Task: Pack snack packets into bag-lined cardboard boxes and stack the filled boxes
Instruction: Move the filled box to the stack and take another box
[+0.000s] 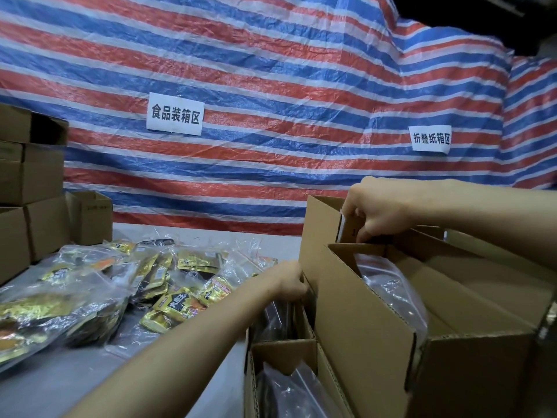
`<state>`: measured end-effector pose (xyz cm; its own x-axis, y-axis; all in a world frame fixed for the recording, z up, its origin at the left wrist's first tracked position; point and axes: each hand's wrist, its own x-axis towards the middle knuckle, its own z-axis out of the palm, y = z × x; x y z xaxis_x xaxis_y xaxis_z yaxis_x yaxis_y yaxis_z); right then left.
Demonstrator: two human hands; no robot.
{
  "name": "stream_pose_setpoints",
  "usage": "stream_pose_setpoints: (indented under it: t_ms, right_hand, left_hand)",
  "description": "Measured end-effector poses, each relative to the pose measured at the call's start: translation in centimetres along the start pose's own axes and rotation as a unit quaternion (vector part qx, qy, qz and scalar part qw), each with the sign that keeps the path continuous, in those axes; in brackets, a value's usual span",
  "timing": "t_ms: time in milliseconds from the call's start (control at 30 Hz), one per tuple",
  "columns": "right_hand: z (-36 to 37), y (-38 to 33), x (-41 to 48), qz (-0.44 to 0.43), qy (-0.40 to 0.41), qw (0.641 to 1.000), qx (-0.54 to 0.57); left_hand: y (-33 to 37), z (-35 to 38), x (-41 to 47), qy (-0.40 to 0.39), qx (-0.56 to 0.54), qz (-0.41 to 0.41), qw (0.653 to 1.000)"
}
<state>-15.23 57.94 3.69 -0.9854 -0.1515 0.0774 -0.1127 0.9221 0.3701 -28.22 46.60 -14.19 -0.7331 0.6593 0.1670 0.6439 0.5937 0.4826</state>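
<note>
— Near box (283,352) by your forearm aside, what are you holding?
— My left hand (290,284) is gripping the upper carton's (361,312) corner; my right hand (373,214) is pinching its end flap (349,232).
— Risk?
— Pulling unevenly, I'm risking tipping it or snagging its plastic liner (388,282). Snack packets (171,303) are lying left, on the table (45,387).

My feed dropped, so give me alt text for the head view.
The right hand pinches the far flap of an open, bag-lined cardboard box while the left hand holds its left end. Snack packets lie piled on the grey table to its left.
</note>
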Motion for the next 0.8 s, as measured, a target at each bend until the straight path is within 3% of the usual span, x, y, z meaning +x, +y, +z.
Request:
stream_pose_setpoints:
  t_ms: [333, 533, 800]
  right_hand:
    - [-1.8, 1.6, -1.6, 0.03, -0.059, 0.995, 0.079]
    - [-1.6, 0.7, -1.7, 0.024, -0.076, 0.994, 0.072]
    - [-2.1, -0.1, -2.2, 0.08, -0.066, 0.992, 0.069]
  left_hand:
    - [0.5, 0.1, -0.3, -0.015, -0.018, -0.027, 0.999]
    - [0.7, 0.2, -0.4, -0.025, -0.03, -0.031, 0.999]
    - [0.6, -1.7, -2.7, 0.024, -0.003, -0.055, 0.998]
